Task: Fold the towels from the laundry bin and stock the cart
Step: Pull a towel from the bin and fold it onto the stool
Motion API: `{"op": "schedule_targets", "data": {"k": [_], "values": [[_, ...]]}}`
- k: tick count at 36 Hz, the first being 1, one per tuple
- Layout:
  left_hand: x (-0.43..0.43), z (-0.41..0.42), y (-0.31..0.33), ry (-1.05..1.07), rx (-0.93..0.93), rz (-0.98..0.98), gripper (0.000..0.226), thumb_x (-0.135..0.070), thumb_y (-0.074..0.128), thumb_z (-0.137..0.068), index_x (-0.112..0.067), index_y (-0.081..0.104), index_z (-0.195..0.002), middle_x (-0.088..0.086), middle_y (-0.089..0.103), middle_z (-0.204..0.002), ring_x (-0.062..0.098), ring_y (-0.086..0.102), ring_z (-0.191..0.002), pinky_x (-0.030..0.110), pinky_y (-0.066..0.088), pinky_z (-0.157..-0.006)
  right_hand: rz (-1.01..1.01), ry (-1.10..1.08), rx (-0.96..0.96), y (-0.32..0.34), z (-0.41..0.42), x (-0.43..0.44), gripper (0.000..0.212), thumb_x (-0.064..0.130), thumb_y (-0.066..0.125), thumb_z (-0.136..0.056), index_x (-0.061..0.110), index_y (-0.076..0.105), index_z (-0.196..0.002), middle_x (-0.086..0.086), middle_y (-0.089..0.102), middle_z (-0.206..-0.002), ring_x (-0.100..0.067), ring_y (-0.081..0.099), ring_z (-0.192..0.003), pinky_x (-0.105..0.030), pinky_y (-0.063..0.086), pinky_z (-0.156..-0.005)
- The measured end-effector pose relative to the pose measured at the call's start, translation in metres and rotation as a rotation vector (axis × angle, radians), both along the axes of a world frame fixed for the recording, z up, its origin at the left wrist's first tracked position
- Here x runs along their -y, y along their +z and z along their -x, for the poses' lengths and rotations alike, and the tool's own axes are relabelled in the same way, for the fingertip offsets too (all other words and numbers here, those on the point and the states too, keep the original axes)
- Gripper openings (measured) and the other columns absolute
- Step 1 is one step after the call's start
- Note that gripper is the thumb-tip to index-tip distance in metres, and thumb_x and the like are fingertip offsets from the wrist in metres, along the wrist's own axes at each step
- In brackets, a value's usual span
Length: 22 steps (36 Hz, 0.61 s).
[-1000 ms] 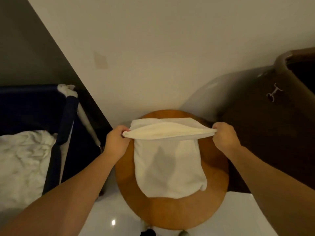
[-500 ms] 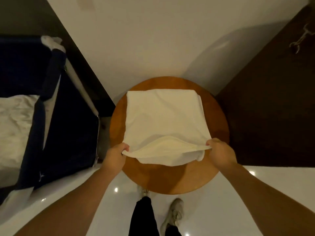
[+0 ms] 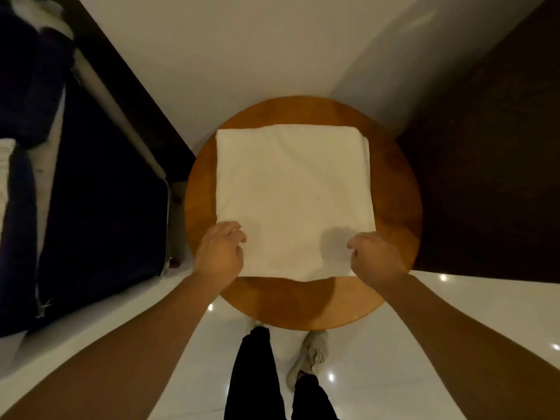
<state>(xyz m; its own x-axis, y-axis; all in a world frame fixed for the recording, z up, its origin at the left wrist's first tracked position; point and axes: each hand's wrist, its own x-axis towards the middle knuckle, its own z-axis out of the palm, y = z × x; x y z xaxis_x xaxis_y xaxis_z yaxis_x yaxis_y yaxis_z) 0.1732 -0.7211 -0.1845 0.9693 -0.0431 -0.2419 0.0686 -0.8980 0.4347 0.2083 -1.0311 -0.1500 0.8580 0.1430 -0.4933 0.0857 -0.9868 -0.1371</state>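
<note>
The fold that both hands held raised 0.5 s ago now lies flat: the towel [image 3: 291, 195] is a squarish folded pad on the round table [image 3: 397, 207], its far edge near the table's far rim and its near edge short of the near rim.

Hands:
- Left hand [image 3: 219, 253]: fingers curled round the towel's near left corner, which it covers.
- Right hand [image 3: 375, 257]: fingers curled round the near right corner, thumb over the cloth; it casts a shadow on the towel just beside it.

Surroundings:
- Bin [image 3: 97, 213]: dark blue fabric, just left of the table, with a pale frame tube [image 3: 121, 116] along its top edge. White cloth [image 3: 5, 171] shows inside at the frame's left edge.
- Dark brown panel [image 3: 491, 153]: close on the table's right.
- Pale wall [image 3: 242, 40]: behind the table.
- Glossy white floor [image 3: 430, 328]: below, with light spots.
- The person's dark trouser legs [image 3: 254, 374] and a pale shoe [image 3: 312, 354] stand at the table's near rim.
</note>
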Motion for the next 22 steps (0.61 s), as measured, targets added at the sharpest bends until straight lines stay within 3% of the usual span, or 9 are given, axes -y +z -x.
{"op": "schedule_targets", "data": {"k": [1,3,6,8,11,17,22], "values": [[0.012,-0.008,0.002,-0.029,0.048,0.001,0.026,-0.003,0.055,-0.087,-0.010,0.070,-0.107,0.013,0.058,-0.131,0.036,0.051,-0.122,0.045,0.037,-0.108,-0.071,0.017,0.038,-0.003,-0.005,-0.010,0.031,0.014,0.052,-0.093,0.017,0.064,-0.121,-0.003,0.062,-0.123,-0.020,0.059,-0.108,-0.029,0.046,-0.096],[0.036,-0.022,0.002,-0.071,-0.038,-0.032,0.041,-0.023,0.043,-0.099,-0.015,0.049,-0.139,0.010,0.033,-0.154,0.031,0.024,-0.144,0.044,0.011,-0.120,-0.179,0.056,0.091,-0.012,-0.014,-0.036,0.034,0.014,0.049,-0.096,0.013,0.059,-0.128,-0.006,0.058,-0.131,-0.024,0.055,-0.119,-0.032,0.039,-0.106],[0.058,-0.028,-0.024,-0.093,-0.160,-0.167,0.059,-0.049,0.018,-0.100,-0.026,0.012,-0.154,0.003,-0.001,-0.163,0.025,-0.007,-0.149,0.046,-0.012,-0.117,-0.228,0.121,0.133,-0.032,-0.016,-0.071,0.045,0.026,0.043,-0.099,0.012,0.043,-0.142,-0.013,0.040,-0.149,-0.032,0.034,-0.139,-0.039,0.022,-0.116],[0.061,-0.021,-0.047,-0.124,-0.170,-0.207,0.067,-0.057,0.008,-0.094,-0.028,0.008,-0.154,0.004,-0.002,-0.163,0.027,-0.008,-0.149,0.050,-0.012,-0.116,-0.152,0.173,0.077,-0.055,-0.009,-0.079,0.056,0.039,0.033,-0.101,0.015,0.023,-0.151,-0.013,0.014,-0.159,-0.032,0.009,-0.147,-0.044,0.005,-0.118],[0.053,-0.011,-0.074,-0.161,-0.086,-0.249,0.066,-0.056,0.023,-0.094,-0.026,0.019,-0.153,0.007,0.011,-0.162,0.031,0.005,-0.149,0.055,0.000,-0.118,-0.088,0.258,0.099,-0.091,0.004,-0.066,0.064,0.055,0.020,-0.099,0.024,0.005,-0.153,-0.005,-0.007,-0.161,-0.025,-0.012,-0.147,-0.048,-0.002,-0.119],[0.043,-0.019,-0.089,-0.224,-0.003,-0.252,0.066,-0.058,0.032,-0.094,-0.030,0.019,-0.153,0.003,0.010,-0.162,0.029,0.004,-0.149,0.050,-0.003,-0.119,-0.064,0.236,0.138,-0.117,-0.002,-0.027,0.074,0.066,0.020,-0.094,0.029,-0.001,-0.154,0.002,-0.011,-0.161,-0.023,-0.014,-0.147,-0.046,-0.004,-0.119],[0.020,-0.019,-0.082,-0.193,-0.083,-0.286,0.067,-0.062,0.016,-0.095,-0.031,0.008,-0.154,-0.002,-0.005,-0.162,0.025,-0.009,-0.149,0.045,-0.007,-0.119,0.066,0.116,0.065,-0.110,-0.010,-0.004,0.078,0.073,0.006,-0.090,0.030,-0.014,-0.151,0.002,-0.018,-0.159,-0.025,-0.020,-0.145,-0.047,-0.008,-0.118]]}}
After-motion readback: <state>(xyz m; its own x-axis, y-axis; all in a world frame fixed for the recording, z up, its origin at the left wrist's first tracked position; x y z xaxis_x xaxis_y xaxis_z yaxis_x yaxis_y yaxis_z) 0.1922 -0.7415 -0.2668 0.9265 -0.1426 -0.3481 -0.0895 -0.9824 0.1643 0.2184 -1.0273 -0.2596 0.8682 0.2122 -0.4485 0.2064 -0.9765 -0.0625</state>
